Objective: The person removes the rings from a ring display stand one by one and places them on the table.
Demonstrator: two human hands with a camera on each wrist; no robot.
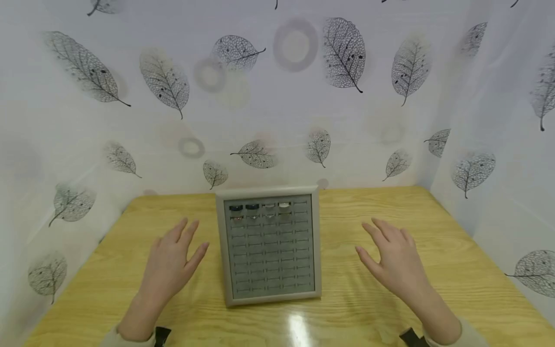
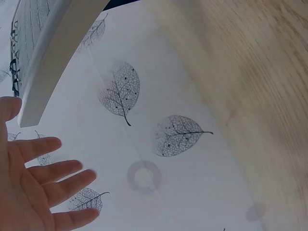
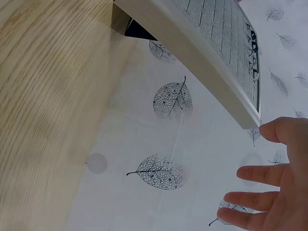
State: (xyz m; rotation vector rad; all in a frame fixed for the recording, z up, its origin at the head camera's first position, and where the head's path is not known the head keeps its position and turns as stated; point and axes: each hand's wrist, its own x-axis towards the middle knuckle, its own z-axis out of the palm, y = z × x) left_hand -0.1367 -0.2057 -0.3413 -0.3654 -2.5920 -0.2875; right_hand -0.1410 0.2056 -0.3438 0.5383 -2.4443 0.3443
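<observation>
A framed ring display board (image 1: pixel 273 250) with a grey slotted pad stands tilted back on the table, between my hands. Rings sit in its top two rows: dark rings (image 1: pixel 244 207) at the upper left, a whitish ring (image 1: pixel 284 205) further right, and several thinner ones below. My left hand (image 1: pixel 171 262) is held to the left of the board, fingers spread and holding nothing. On the other side, my right hand (image 1: pixel 392 255) hovers with its fingers extended, also holding nothing. Both wrist views show the hands apart from the board's pale frame (image 3: pixel 202 57).
The wooden table (image 1: pixel 355 308) extends around the board on all sides. Behind it and along both sides hangs a white cloth (image 1: pixel 269 106) printed with grey leaves. A dark support piece (image 3: pixel 138 31) shows behind the board in the right wrist view.
</observation>
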